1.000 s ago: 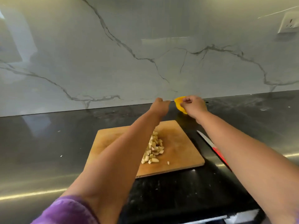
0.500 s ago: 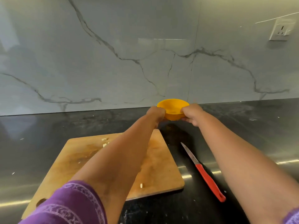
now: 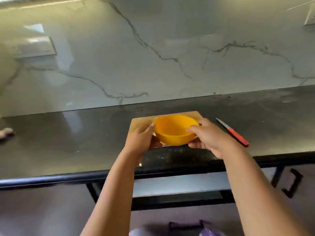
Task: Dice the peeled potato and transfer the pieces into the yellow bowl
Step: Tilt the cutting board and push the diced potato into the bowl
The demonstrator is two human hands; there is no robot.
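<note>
Bowl pulled in over the board, both hands on it!

The smooth, round yellow bowl has come from the back of the dark glossy bench to centre frame, above the wooden cutting board. Left hand and right hand clasp opposite sides, fingers curled underneath, thumbs along the rim. Red-handled knife lies right.

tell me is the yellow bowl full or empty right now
Empty, as far as shows. The bowl, held between the left hand and right hand over the cutting board, shows only bare yellow inside.
</note>
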